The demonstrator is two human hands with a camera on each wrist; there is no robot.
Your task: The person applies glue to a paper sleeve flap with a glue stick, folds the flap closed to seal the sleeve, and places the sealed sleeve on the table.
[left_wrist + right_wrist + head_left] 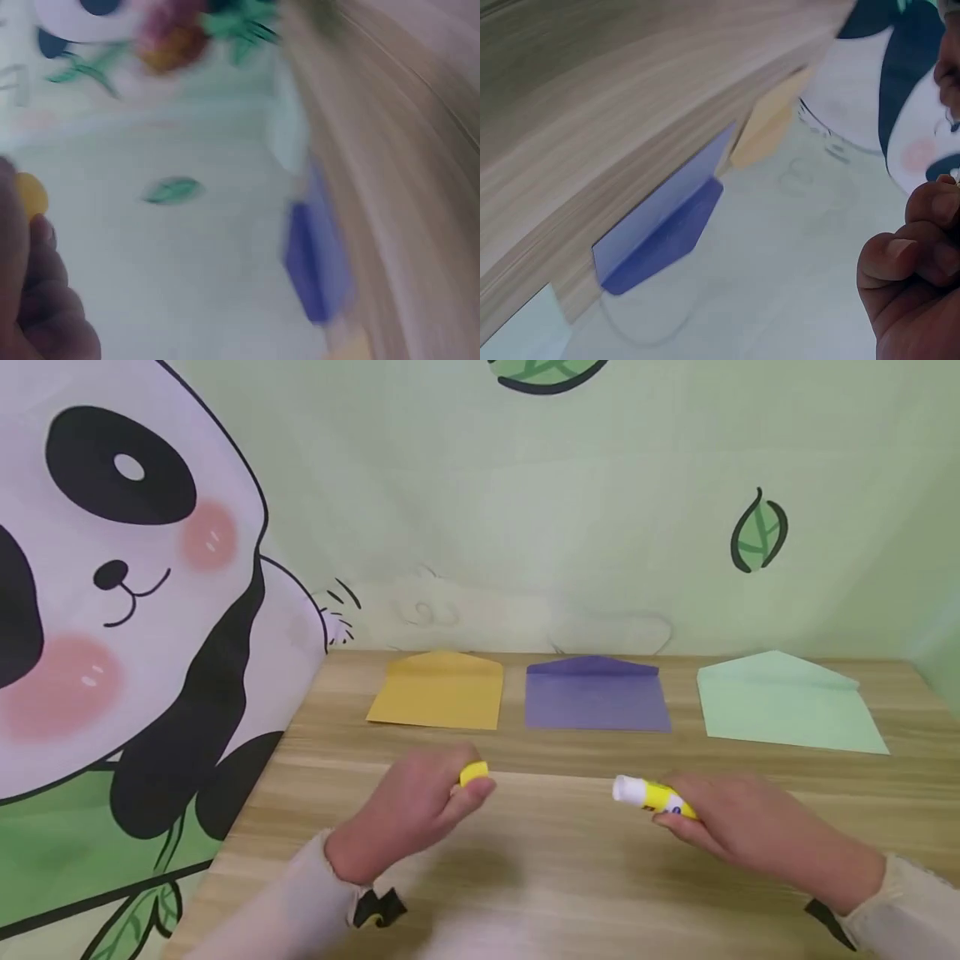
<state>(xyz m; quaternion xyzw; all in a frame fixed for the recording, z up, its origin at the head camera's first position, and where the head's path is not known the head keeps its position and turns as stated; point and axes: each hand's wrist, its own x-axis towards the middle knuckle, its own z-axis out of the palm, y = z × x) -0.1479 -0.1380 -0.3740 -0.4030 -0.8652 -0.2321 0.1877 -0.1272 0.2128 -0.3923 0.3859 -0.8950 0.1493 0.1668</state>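
Observation:
In the head view my left hand (412, 806) pinches a yellow cap (474, 772) between thumb and fingers, above the wooden table. My right hand (750, 827) grips a yellow and white glue stick (652, 795), its white end bare and pointing left toward the cap. A wide gap separates cap and stick. Beyond the hands lie three envelopes with raised flaps: an orange-yellow envelope (442, 697) on the left, a purple envelope (596, 700) in the middle, and a pale green envelope (783, 710) on the right. The left wrist view is blurred.
The wooden table (555, 893) ends at a pale green backdrop (465, 510) right behind the envelopes. A big printed panda (225, 693) covers the backdrop on the left. Light sleeves (285, 902) with dark straps cover both wrists.

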